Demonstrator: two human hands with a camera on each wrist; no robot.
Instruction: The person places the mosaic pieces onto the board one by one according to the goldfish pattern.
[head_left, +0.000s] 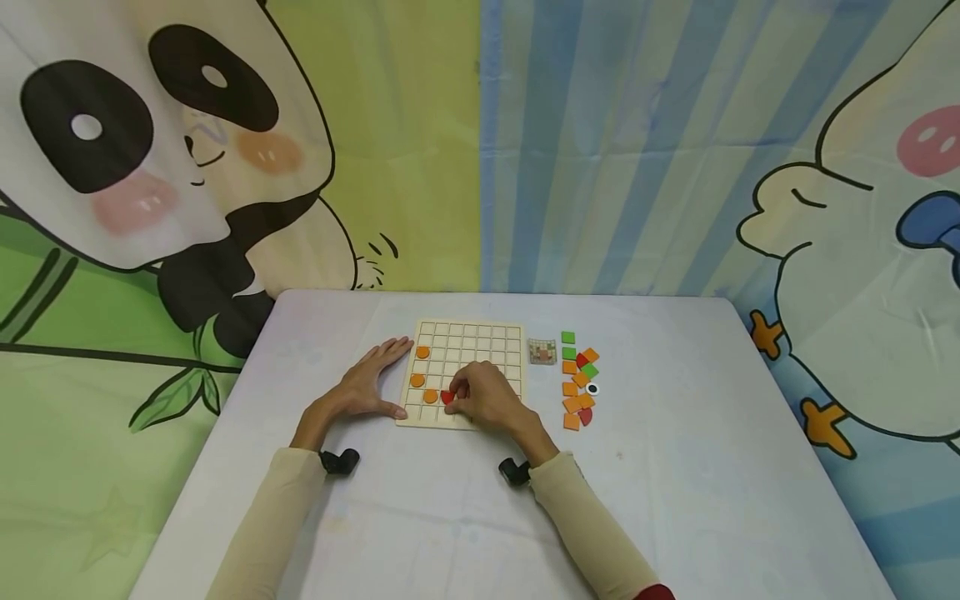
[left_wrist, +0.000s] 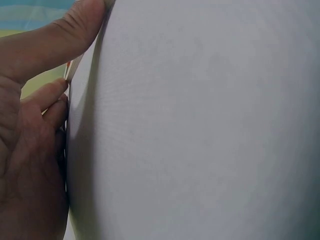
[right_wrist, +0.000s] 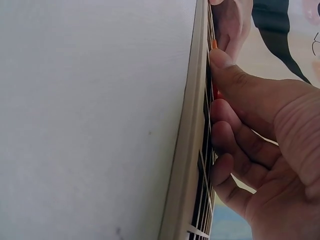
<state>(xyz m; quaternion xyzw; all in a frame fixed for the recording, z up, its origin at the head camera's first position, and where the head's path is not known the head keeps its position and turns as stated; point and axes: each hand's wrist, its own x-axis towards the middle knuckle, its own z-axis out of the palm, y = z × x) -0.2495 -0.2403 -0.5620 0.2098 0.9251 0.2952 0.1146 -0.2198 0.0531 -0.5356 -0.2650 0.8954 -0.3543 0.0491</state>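
A wooden board marked with a square grid [head_left: 468, 333] lies flat on the table. Three orange round pieces [head_left: 423, 352] sit in squares on its left side. My right hand [head_left: 487, 396] is over the lower middle of the board, thumb and fingers pinching a small red piece [head_left: 447, 397] at the surface; its full outline is hidden by the fingers. That red piece [right_wrist: 215, 91] shows as a thin edge between the fingertips in the right wrist view. My left hand [head_left: 369, 385] rests at the board's left edge, fingers extended and thumb spread to the lower left corner.
Right of the board lies a small card with a coloured grid picture [head_left: 542, 352]. Beyond it is a loose group of orange squares [head_left: 571, 422], green squares [head_left: 568, 337], red pieces [head_left: 586, 416] and a white ring-like piece with a dark centre [head_left: 592, 389]. A printed curtain hangs behind the white table [head_left: 675, 500].
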